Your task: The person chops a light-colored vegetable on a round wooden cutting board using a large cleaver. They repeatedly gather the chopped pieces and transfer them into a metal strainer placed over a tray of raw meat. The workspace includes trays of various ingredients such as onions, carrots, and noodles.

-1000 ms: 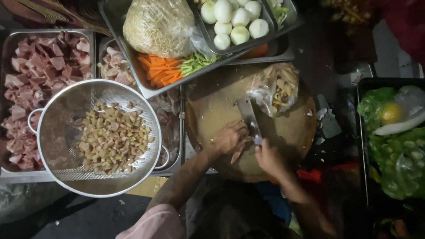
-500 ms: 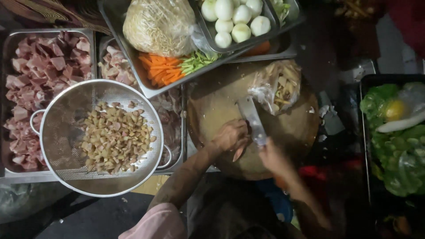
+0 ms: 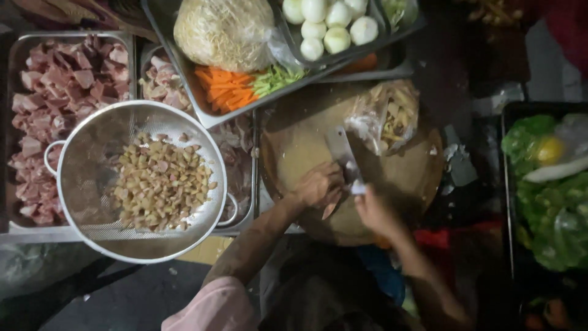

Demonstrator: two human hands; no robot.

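On a round wooden chopping block [image 3: 294, 153], my right hand [image 3: 373, 211] grips the handle of a broad cleaver [image 3: 340, 150], whose blade points away from me. My left hand [image 3: 318, 184] presses down on a small piece of food right beside the blade; the food is mostly hidden under the fingers. A clear plastic bag of pale sliced food [image 3: 389, 116] lies on the block's far right side.
A metal colander [image 3: 92, 159] with diced pale bits rests over trays of raw meat chunks [image 3: 49, 98] at left. Beyond the block a tray [image 3: 202, 107] holds noodles, carrot sticks, greens and white onions [image 3: 324, 24]. Bagged green vegetables [image 3: 551, 202] sit at right.
The cleaver has shifted slightly along the block between strokes, and my left hand stays on the food beside it. The view has drifted a little.
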